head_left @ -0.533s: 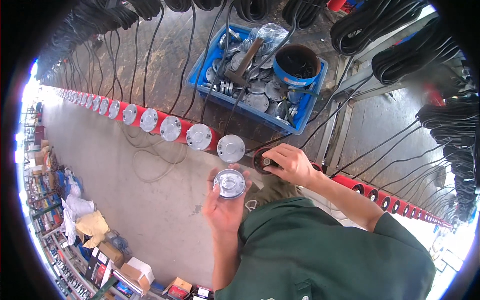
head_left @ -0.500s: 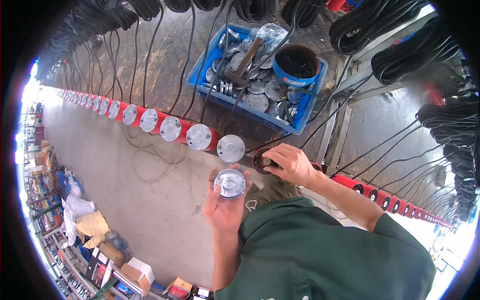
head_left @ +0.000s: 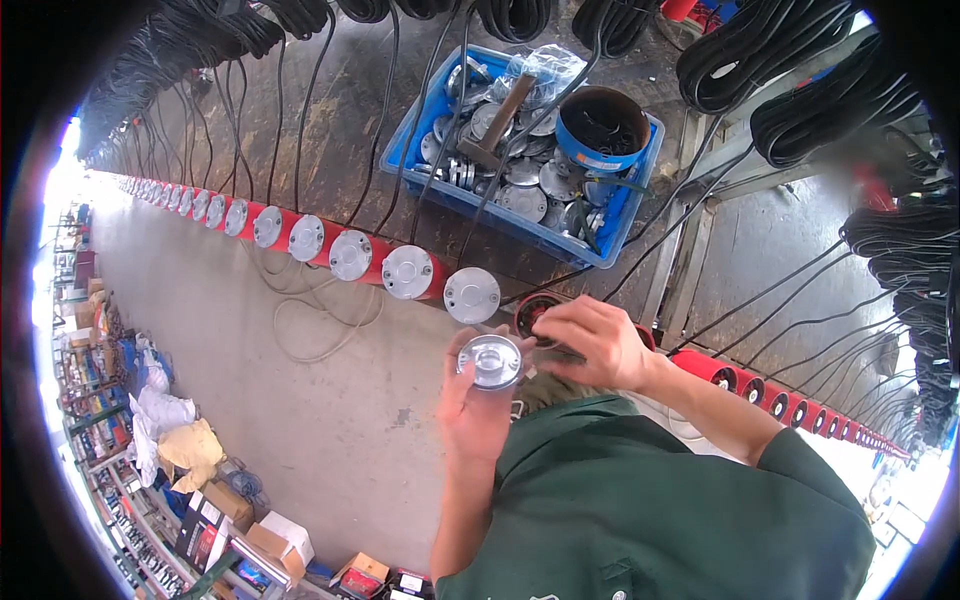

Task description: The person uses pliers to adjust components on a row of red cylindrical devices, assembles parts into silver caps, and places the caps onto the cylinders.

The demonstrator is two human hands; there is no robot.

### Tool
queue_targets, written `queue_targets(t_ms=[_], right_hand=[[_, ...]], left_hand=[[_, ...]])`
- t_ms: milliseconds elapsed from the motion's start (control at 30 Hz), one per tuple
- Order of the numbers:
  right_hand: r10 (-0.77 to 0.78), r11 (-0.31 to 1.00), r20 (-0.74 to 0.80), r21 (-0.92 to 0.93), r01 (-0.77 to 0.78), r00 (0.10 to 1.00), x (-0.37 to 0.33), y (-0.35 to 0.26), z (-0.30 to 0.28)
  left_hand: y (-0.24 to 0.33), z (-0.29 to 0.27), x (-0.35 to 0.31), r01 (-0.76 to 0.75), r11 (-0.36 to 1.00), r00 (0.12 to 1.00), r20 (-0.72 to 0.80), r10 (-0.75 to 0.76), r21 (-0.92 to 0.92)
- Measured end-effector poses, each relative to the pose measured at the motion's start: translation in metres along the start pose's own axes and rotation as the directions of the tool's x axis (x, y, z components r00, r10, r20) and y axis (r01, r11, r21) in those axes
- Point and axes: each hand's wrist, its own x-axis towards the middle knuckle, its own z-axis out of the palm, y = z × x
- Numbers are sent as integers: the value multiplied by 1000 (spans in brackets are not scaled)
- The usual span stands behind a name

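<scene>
My left hand [head_left: 474, 425] holds a round silver metal end cap [head_left: 490, 362] by its rim, its raised centre facing up. My right hand [head_left: 608, 345] is beside the dark open end of a red cylinder [head_left: 533, 308]. Its bent fingers are blurred and partly cover that opening, so whether anything is between them does not show. Just left of the opening stands a red cylinder topped by a silver cap [head_left: 472, 295]. The cap in my left hand is below this one, apart from it.
Capped red cylinders [head_left: 408, 272] line the bench edge leftward; open-ended ones [head_left: 722, 377] run to the right. A blue crate [head_left: 400, 140] on the bench holds loose caps, a hammer [head_left: 498, 125] and a blue round tub [head_left: 603, 160]. Black cable coils [head_left: 765, 50] hang above.
My left hand has moved right with the end cap, nearer to my right hand. My right fingers have drawn back from the centre of the cylinder's open end. The view has shifted slightly.
</scene>
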Motion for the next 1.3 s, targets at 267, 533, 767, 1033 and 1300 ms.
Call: queue_targets(t_ms=[267,533,767,1033,1300], right_hand=[[50,999,3,5,-50,999,-8,-26,-11],[805,412,292,349,-841,516,-9,-1,-27],[769,471,327,292,-832,550,-2,18,-13],[747,512,322,280,-812,582,3,15,-22],[736,558,320,214,-802,597,3,21,-29]], left_hand=[[-9,-2,-4,314,930,949,-88,-302,194],[-24,6,10,-228,34,946,213,243,973],[-34,-7,47,-370,124,915,338,218,921],[-38,-12,49,-360,95,919,336,204,928],[-40,-9,51,-375,85,910,349,222,923]])
